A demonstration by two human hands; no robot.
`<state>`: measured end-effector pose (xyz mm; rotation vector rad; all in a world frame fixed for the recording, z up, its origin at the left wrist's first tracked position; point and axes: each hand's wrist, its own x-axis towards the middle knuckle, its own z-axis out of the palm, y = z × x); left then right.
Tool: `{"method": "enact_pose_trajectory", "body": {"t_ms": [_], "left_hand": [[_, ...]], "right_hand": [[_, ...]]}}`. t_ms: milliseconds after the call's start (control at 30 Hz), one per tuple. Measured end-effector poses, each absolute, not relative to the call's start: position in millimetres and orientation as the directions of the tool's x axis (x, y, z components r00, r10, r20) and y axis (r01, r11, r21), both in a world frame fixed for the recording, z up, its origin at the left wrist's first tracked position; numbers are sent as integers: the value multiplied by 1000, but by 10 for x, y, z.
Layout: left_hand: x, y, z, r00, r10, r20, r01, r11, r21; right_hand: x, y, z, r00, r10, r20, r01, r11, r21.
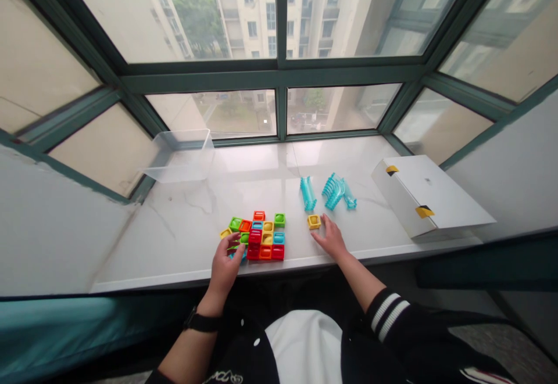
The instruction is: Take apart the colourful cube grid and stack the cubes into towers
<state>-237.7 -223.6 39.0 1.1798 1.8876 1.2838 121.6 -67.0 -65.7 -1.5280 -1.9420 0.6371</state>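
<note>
Colourful toy blocks (265,251) in red, orange, yellow, green and blue sit grouped on the white sill, some stacked. My left hand (227,261) is at the group's left side, its fingers curved and apart near a green block (244,238); whether they touch it I cannot tell. A single yellow block (314,221) lies to the right of the group. Beside it rests my right hand (330,237), thumb and fingers spread, with nothing between them. Behind the yellow block lie clear teal track pieces, one straight (307,193) and one curved (333,191).
A clear plastic bin (183,173) stands at the back left of the marble-patterned sill (143,244). At the right is a white box (440,195) with yellow-and-black tabs. Green-framed windows (279,76) enclose the back and sides. The sill's front edge runs close to my body.
</note>
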Motion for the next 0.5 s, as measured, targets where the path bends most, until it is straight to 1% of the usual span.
{"method": "enact_pose_trajectory", "body": {"t_ms": [67, 133, 200, 233, 300, 367, 433, 500], "left_hand": [[-2370, -2204, 368, -422, 904, 67, 456, 148, 878], [-2356, -2136, 349, -348, 930, 120, 577, 112, 809], [-2344, -2045, 327, -249, 955, 159, 679, 55, 732], [-2342, -1997, 314, -202, 965, 167, 715, 28, 699], [-2344, -1907, 285, -128, 980, 150, 758, -1, 652], [-2355, -1838, 260, -89, 990, 107, 775, 2, 632], [-2368, -1797, 248, -88, 994, 71, 783, 25, 622], [-2376, -1787, 255, -109, 993, 44, 791, 60, 609]], "right_hand": [[1304, -736, -613, -163, 973, 161, 640, 229, -733], [1373, -840, -518, -103, 976, 192, 598, 215, -772], [1394, -976, -376, -48, 966, 255, 573, 236, -785], [1377, -1051, -294, -56, 956, 288, 565, 268, -780], [1279, -1194, -122, -170, 935, 313, 528, 354, -772], [1101, -1310, 32, -348, 890, 295, 465, 437, -770], [874, -1384, 140, -518, 816, 255, 403, 496, -769], [647, -1421, 186, -643, 732, 224, 368, 552, -748]]}}
